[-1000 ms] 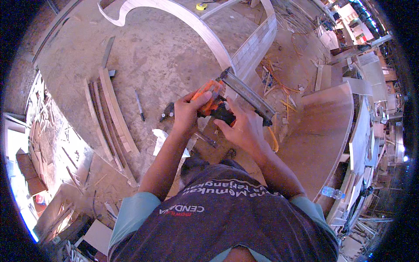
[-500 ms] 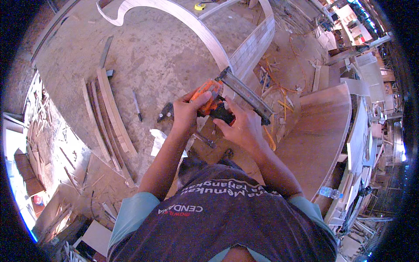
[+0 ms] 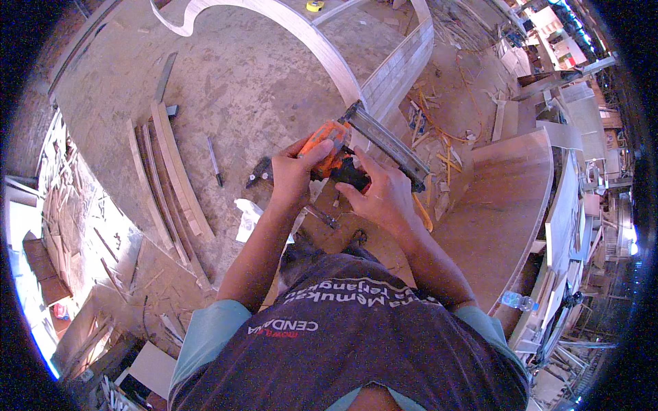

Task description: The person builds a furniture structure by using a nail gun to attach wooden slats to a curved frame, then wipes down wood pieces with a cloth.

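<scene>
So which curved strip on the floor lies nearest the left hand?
The rightmost strip: it is the broadest, and its long edge faces the left hand. The other strips lie left of it.

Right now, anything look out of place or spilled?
Floor untidy: crumpled white item by the left forearm, a stray pen, wood scraps scattered at right, all lying loose. No spill visible.

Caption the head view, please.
Left hand grips, right hand touches an orange tool near a curved wooden frame.
</scene>
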`<state>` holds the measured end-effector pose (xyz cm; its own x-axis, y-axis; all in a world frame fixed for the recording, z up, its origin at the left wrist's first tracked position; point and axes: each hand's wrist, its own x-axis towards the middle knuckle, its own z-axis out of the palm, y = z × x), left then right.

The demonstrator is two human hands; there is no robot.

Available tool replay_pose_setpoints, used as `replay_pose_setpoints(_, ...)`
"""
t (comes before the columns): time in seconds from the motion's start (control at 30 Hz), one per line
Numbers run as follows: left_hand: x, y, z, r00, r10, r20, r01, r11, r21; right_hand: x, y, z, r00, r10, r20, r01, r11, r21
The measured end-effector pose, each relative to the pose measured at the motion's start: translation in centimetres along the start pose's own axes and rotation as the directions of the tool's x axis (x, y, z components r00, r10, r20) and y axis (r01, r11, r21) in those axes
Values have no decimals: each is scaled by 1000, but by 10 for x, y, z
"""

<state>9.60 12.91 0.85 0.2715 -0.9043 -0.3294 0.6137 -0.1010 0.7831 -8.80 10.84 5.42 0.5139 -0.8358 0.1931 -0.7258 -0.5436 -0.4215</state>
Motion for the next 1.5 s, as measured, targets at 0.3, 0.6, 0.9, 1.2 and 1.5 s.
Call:
replay_pose_setpoints(0.3,-3,2,0,999,32,2,-32,999,25,-3,1,3,1000,-4,11,4,999,-40)
replay_pose_setpoints(0.6,0,-1,0,998,54,-14,-53,998,44,3,-1,-2,1000,4,31,-4,1000,-21)
replay_pose_setpoints(0.9,0,2,1,998,57,-6,-57,997,46,4,-1,-2,1000,-10,7,9,1000,12)
replay_pose_setpoints(1.2,-10,7,-8,996,80,-33,-76,990,120,1,-19,0,1000,16,11,-18,992,125)
replay_pose_setpoints(1.5,-56,-2,-108,940,209,-269,-161,968,190,0,-24,87,955,134,264,-215,927,308)
